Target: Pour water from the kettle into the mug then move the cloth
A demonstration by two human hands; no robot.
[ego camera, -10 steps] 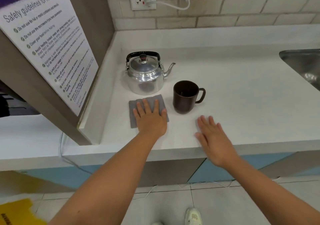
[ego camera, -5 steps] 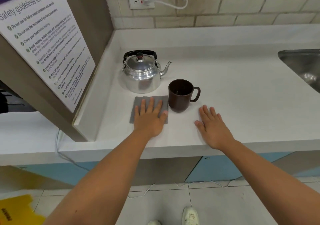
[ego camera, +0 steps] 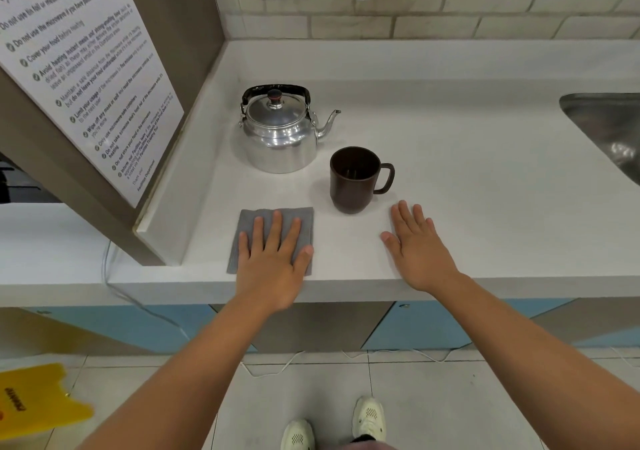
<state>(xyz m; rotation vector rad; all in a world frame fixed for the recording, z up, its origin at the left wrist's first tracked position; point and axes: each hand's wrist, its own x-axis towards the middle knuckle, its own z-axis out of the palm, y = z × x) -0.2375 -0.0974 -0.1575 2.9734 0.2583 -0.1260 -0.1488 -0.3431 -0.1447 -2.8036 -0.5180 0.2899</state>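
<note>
Dragged toward the front edge of the worktop (ego camera: 485, 179), the cloth (ego camera: 249, 221) lies clear of kettle (ego camera: 280, 137) and mug (ego camera: 349, 186) under my flat, open left hand (ego camera: 273, 262), right hand (ego camera: 419, 245) open and empty beside, so next I'd lift away.

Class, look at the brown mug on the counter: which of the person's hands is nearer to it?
Right. The right hand lies flat just right of and in front of the mug; the left hand presses the cloth further left.

Shared pantry kitchen: microwave safety poster (ego camera: 86, 78), sink (ego camera: 609, 130), tiled wall (ego camera: 450, 16).
</note>
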